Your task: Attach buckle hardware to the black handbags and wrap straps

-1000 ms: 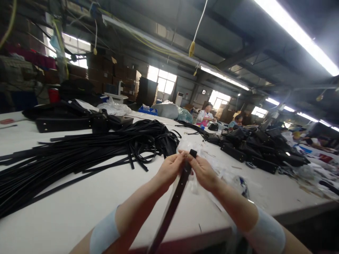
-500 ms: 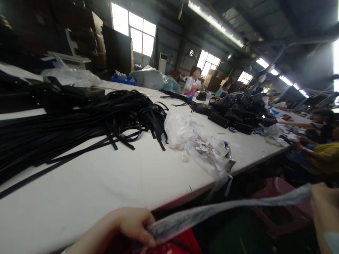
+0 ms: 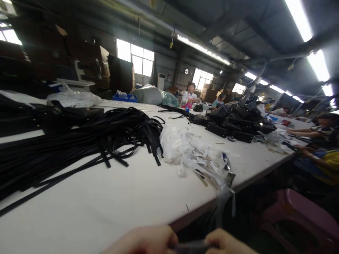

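Note:
At the bottom edge of the head view, my left hand [image 3: 148,240] and my right hand [image 3: 225,243] are close together, fingers closed. Between them runs a short stretch of a dark strip in thin see-through wrap [image 3: 192,246], gripped from both sides. The rest of the strip is below the frame or hidden by my hands. Just beyond them is the front edge of the white table [image 3: 119,204]. A heap of crumpled clear plastic and paper scraps [image 3: 182,148] lies on the table ahead, with bits hanging over the edge.
Long black straps [image 3: 79,141] cover the table's left side. Black bags [image 3: 233,120] are piled farther right. A pink stool [image 3: 296,211] stands at lower right. One co-worker [image 3: 189,97] is across the table; others sit along the right. A blue bin [image 3: 124,97] is at the back.
My right hand has come in from the far right to beside my left, so the strip no longer stretches long between them. The view has tilted up, and both hands sit lower in it.

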Motion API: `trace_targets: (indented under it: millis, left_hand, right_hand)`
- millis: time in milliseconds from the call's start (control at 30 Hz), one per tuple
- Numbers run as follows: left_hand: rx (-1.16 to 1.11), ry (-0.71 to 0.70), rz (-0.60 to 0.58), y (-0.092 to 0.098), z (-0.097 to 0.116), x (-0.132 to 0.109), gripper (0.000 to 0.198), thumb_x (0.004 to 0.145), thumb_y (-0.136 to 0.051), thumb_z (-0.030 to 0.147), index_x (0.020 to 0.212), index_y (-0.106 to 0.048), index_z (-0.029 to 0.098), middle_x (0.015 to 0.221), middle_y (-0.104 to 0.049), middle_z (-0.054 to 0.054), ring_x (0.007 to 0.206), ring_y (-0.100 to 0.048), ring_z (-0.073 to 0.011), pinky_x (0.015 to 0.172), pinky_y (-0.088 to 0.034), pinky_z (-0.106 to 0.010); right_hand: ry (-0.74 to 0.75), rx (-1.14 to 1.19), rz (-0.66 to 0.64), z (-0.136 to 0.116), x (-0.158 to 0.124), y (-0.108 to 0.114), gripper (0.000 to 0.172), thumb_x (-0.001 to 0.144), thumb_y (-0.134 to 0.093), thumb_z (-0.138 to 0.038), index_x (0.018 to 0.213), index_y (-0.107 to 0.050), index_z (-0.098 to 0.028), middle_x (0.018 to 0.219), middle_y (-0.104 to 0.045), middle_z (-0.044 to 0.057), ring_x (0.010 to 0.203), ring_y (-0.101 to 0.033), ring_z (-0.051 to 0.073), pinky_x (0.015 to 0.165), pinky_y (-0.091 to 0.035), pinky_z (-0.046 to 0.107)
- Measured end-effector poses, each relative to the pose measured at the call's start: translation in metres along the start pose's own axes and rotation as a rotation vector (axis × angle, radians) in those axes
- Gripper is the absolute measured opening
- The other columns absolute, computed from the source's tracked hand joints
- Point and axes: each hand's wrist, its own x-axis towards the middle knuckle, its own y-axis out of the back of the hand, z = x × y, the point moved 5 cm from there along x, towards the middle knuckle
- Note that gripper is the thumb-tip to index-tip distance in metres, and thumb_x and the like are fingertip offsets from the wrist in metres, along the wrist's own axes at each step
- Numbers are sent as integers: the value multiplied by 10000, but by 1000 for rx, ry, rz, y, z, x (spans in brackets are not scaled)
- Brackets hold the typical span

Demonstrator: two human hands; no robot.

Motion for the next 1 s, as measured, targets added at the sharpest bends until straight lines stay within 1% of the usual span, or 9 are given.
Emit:
trace_targets:
  millis: [100,200,333,467,533,700,800,900,1000]
  left_hand:
    - [-117,156,-162,2,-27,-7,531,605,-692,731,695,-634,212,550,-616,-3,450,-559,-174,486,-479,-301]
    - [-194,167,-184,0,-34,-8,519,680,-671,706,754,-603,197,507,-571,30,403,-518,-132,448,-443,-248]
    - [-230,94,-145,-13,-12,9,474,758,-643,655,776,-590,184,494,-532,55,397,-486,-101,412,-374,-205]
    - [-251,51,-194,-22,7,22,473,770,-629,662,796,-584,192,501,-541,52,423,-505,-109,417,-358,-209]
    - [-272,69,-215,-18,5,17,474,769,-635,661,802,-600,190,496,-549,45,427,-515,-117,419,-363,-216]
    - [-356,157,-228,0,-20,-21,437,821,-629,581,785,-657,147,438,-533,27,359,-453,-103,383,-329,-212]
    - [-526,131,-110,14,-19,-36,412,824,-641,523,692,-624,134,367,-437,45,288,-312,-63,312,-208,-187]
    - [-806,-15,157,33,5,-30,367,827,-646,446,624,-544,159,360,-295,92,280,-187,-34,285,-146,-161]
    - [-979,-269,514,51,36,-6,213,873,-604,336,749,-564,168,484,-439,60,385,-412,-54,412,-385,-150]
  right_hand:
    - [-205,-16,-17,53,-17,14,303,750,-678,-506,746,-736,-209,763,-716,67,761,-663,290,675,-513,402]
    - [-352,-113,24,85,-20,21,377,669,-731,-470,875,-750,-155,886,-743,122,867,-679,324,819,-515,430]
    - [-61,-63,-158,42,4,-50,676,674,-764,-366,1293,-582,-167,1199,-675,137,1095,-625,298,992,-451,440]
    - [121,-82,-205,-7,17,-109,359,774,-548,-128,1104,-672,-196,1052,-716,66,960,-652,222,889,-490,355]
    - [106,-114,-116,-7,16,-101,388,739,-473,-55,1025,-691,-199,998,-724,53,932,-654,215,873,-488,348]
    - [-6,-133,112,33,5,-42,416,720,-457,-56,1022,-702,-203,1023,-727,62,978,-652,241,918,-472,394]
    - [-32,-72,123,46,3,-35,337,811,-470,-142,1049,-699,-209,1022,-723,56,977,-647,241,912,-470,394]
    - [-38,27,44,37,11,-61,272,902,-472,-278,1024,-704,-205,928,-710,43,881,-636,211,813,-485,336]
    - [-62,166,-139,8,20,-107,373,961,-428,-424,1008,-716,-190,674,-606,-1,632,-556,143,611,-444,257]
